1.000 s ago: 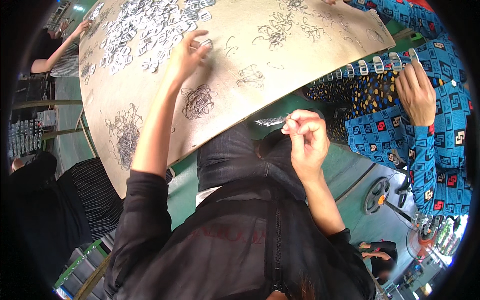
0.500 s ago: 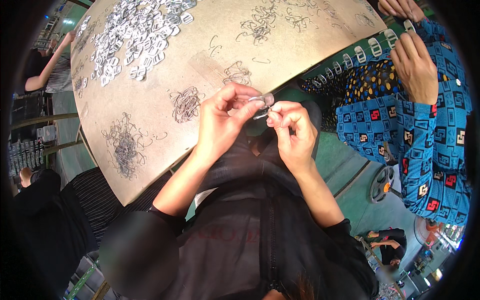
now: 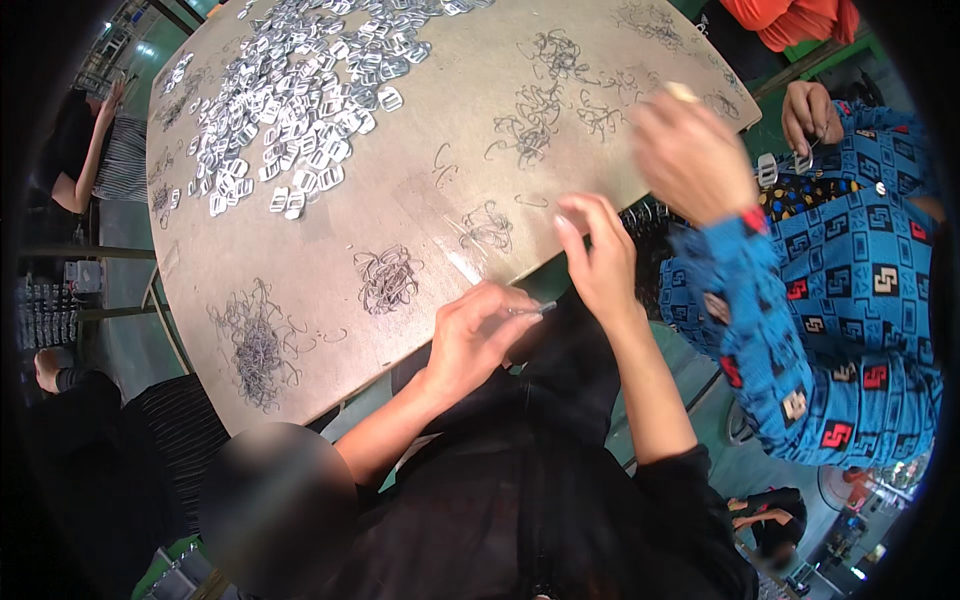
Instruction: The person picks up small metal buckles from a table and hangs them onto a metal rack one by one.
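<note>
My left hand (image 3: pixel 478 332) pinches a small metal buckle (image 3: pixel 545 308) between thumb and fingers, just off the near edge of the table. The buckle is seen nearly edge-on, so most of its shape is hidden. My right hand (image 3: pixel 603 255) is raised at the table's edge, its thumb and fingers apart and nothing visible between them. Closest to it on the tabletop lies a single bent wire (image 3: pixel 530 202), and a small pile of wire hooks (image 3: pixel 487 228) lies left of that. A denser pile of wire hooks (image 3: pixel 387 280) sits above my left forearm.
A large heap of silvery buckles (image 3: pixel 310 120) covers the far left of the table (image 3: pixel 330 225). More wire hooks (image 3: pixel 255 350) lie at the near left. On the right, a co-worker's blurred hand (image 3: pixel 690 155) reaches over the table; their other hand (image 3: pixel 808 115) is near hanging buckles (image 3: pixel 768 170).
My right hand has let go of the buckle and moved up and right, opening. My left hand still grips the buckle, lower in view. The co-worker's near hand has swung over the table.
</note>
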